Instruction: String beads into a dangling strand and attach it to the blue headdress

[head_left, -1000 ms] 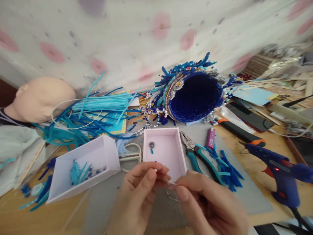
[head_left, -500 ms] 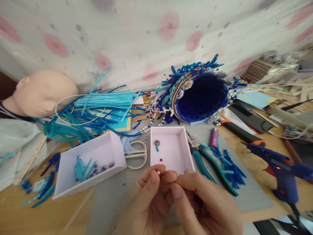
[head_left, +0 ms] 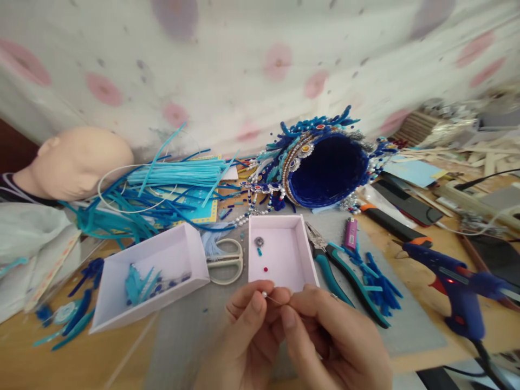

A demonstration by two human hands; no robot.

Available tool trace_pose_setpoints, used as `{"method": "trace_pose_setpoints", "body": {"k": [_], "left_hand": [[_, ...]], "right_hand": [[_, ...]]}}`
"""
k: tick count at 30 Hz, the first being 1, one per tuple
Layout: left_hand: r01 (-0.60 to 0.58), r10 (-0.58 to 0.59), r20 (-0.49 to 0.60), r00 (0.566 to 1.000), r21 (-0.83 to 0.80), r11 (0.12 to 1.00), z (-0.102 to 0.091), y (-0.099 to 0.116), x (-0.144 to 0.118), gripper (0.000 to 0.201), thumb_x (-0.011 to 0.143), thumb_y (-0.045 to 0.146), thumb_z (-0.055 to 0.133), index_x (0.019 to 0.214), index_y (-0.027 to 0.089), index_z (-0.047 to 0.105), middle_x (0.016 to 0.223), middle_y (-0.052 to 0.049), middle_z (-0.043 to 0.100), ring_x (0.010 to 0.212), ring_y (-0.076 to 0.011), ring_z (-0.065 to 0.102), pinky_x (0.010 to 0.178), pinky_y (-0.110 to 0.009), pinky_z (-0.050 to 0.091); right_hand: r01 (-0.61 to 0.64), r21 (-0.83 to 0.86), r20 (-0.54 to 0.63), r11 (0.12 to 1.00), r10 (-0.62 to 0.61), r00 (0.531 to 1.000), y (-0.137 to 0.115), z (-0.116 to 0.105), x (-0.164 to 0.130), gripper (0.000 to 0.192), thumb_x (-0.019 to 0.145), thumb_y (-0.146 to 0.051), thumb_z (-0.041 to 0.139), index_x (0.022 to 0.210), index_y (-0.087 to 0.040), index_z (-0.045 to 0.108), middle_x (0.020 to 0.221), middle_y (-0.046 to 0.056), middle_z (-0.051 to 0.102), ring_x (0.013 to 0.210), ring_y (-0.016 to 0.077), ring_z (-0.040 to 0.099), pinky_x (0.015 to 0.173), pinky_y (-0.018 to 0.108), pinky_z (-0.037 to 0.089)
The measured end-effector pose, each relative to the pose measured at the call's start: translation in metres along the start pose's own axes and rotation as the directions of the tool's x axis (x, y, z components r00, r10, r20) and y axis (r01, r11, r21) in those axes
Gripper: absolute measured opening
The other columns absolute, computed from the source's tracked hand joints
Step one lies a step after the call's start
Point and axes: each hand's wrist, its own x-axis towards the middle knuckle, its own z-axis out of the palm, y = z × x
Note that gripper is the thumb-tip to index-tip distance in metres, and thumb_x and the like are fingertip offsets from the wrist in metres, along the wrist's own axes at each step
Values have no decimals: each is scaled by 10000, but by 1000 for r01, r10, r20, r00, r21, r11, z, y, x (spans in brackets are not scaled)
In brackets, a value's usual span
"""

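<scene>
Between the thumb and forefinger of my left hand [head_left: 247,330] is a small white pearl bead [head_left: 264,294]. A thin wire [head_left: 276,300] runs from the bead to my right hand [head_left: 325,330], whose thumb and forefinger pinch it. Both hands meet just in front of a white box [head_left: 284,254], which holds a red bead [head_left: 265,269], a silver ornament [head_left: 259,241] and a small teal piece. To the right of this box lie teal-handled pliers [head_left: 349,276]. A second white box [head_left: 152,271] on the left contains light-blue pieces and dark beads.
White-handled scissors [head_left: 227,262] lie between the boxes. A purple lighter [head_left: 351,233], blue cut stems and a glue gun [head_left: 450,281] are on the right. Behind stands a blue beaded headdress [head_left: 292,154]; a mannequin head [head_left: 81,162] and turquoise stems [head_left: 174,176] are at left.
The view has tilted up and shifted slightly, so the table's things appear lower. My hands keep the same pinch on the bead and the wire.
</scene>
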Motion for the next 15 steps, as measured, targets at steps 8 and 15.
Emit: {"method": "trace_pose_setpoints", "body": {"k": [8,15], "left_hand": [[-40,38,13,999,138,990,2,4,-1,86,766,231,787,850,250,785,846,22,789,850,-110,724,803,-187,550],[-125,145,-39,989,327,937,2,4,-4,120,707,303,836,775,229,770,799,-20,767,859,-205,725,875,-335,556]], "right_hand": [[44,-89,-28,995,-46,999,2,0,1,212,855,-134,499,670,-184,590,466,-67,386,391,67,328,366,203,250],[52,-18,-37,998,-53,998,4,-2,0,179,833,-130,528,692,-201,612,475,-68,376,381,71,355,360,217,233]]}}
